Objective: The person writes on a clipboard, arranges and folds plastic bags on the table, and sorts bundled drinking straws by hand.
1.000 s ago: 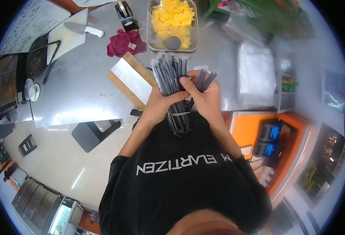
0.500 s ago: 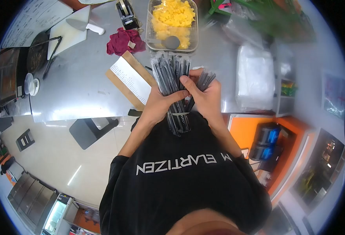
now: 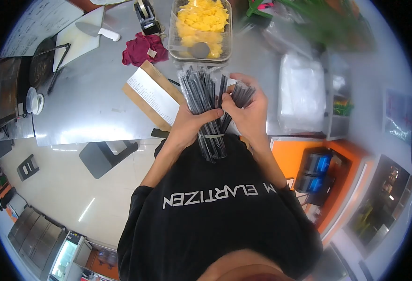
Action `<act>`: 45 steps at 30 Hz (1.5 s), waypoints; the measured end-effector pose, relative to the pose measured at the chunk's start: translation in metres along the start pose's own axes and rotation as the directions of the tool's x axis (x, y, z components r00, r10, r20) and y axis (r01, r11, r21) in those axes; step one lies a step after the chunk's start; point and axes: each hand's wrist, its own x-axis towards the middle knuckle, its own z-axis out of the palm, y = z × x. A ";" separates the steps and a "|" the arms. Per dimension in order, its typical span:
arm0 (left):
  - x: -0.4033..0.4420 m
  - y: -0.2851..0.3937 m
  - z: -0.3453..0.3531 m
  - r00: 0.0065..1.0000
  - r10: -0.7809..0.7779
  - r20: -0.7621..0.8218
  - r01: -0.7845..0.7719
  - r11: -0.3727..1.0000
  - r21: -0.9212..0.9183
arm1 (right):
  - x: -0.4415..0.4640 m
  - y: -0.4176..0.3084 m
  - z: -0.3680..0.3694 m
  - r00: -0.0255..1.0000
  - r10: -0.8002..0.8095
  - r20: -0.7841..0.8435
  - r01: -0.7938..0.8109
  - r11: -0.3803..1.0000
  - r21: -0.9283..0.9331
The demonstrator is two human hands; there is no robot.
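Note:
A thick bundle of black straws in clear wrappers stands in front of my chest, with a pale rubber band round its lower part. My left hand is closed round its middle, thumb across the front. My right hand holds a smaller bunch of wrapped straws at the right. Its thumb and fingers also pinch near a wrapped straw that stands a little apart from the thick bundle. The lower ends of the smaller bunch are partly hidden by my fingers.
Behind the straws stands a clear container of yellow food pieces with a spoon. A paper slip on brown card, a maroon cloth, a tape dispenser and a knife on a white board lie leftward. Plastic bags lie right.
My right hand has shifted slightly right with the smaller bunch. One wrapped straw now stands separated from the thick bundle by a gap. My left hand keeps its hold.

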 end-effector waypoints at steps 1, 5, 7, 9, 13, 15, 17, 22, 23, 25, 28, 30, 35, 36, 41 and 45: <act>0.000 -0.002 -0.001 1.000 -0.005 0.006 0.004 1.000 0.015 | -0.001 0.002 -0.002 1.000 0.013 0.007 -0.013 1.000 0.010; 0.002 -0.002 -0.003 0.999 -0.014 0.033 0.013 1.000 0.026 | -0.001 0.007 -0.010 0.992 0.064 0.111 -0.058 0.997 -0.055; 0.002 0.000 -0.002 0.999 -0.022 0.041 0.021 0.999 0.028 | -0.001 0.003 -0.009 0.988 0.098 0.123 -0.089 0.993 -0.077; 0.003 0.000 -0.003 0.999 -0.033 0.039 0.031 0.998 0.050 | -0.003 0.008 -0.004 0.998 0.021 0.062 -0.024 0.999 0.046; 0.001 0.001 0.001 1.000 -0.009 0.014 0.008 1.000 0.021 | 0.000 0.011 -0.010 0.994 0.047 0.102 -0.078 0.945 0.318; -0.001 0.005 0.005 0.999 -0.036 0.018 0.036 0.999 -0.018 | -0.003 0.001 -0.004 0.989 0.122 0.086 -0.139 0.965 0.220; -0.001 0.008 0.005 0.999 -0.038 0.033 0.037 0.999 0.012 | -0.004 -0.001 -0.002 0.984 0.158 0.075 -0.168 0.975 0.144; 0.005 -0.009 -0.002 0.999 -0.003 -0.047 0.001 0.999 -0.046 | -0.002 -0.007 0.002 0.991 0.131 0.006 -0.129 0.962 0.240; 0.005 -0.009 -0.004 0.999 -0.006 -0.042 0.004 0.999 -0.051 | -0.002 -0.002 0.001 0.995 0.095 0.027 -0.098 0.965 0.244; 0.004 -0.009 -0.003 0.999 -0.007 -0.039 0.005 0.999 -0.054 | 0.000 0.009 -0.001 0.997 0.024 0.068 -0.040 0.966 0.254; 0.001 -0.001 0.003 0.999 -0.012 -0.045 0.009 0.998 -0.057 | -0.004 0.005 0.002 0.998 0.045 0.050 -0.052 0.988 0.143; -0.001 0.006 0.008 0.998 -0.034 -0.044 0.031 0.997 -0.071 | -0.003 -0.003 -0.001 0.984 0.129 0.122 -0.139 0.987 0.077; 0.003 -0.004 -0.004 0.998 -0.046 -0.041 0.040 0.992 -0.120 | -0.002 0.007 -0.004 0.985 0.106 0.135 -0.126 0.981 0.149; 0.003 -0.005 -0.006 0.998 -0.049 -0.045 0.044 0.993 -0.112 | -0.003 0.003 -0.003 0.986 0.093 0.137 -0.124 0.964 0.235; 0.000 -0.003 -0.002 1.000 -0.009 -0.008 0.009 0.997 -0.082 | -0.006 -0.002 0.002 0.980 0.141 0.144 -0.160 0.978 0.131; 0.000 0.000 0.003 0.997 -0.067 -0.030 0.060 0.978 -0.199 | -0.004 0.008 0.000 0.977 0.139 0.160 -0.175 0.957 0.233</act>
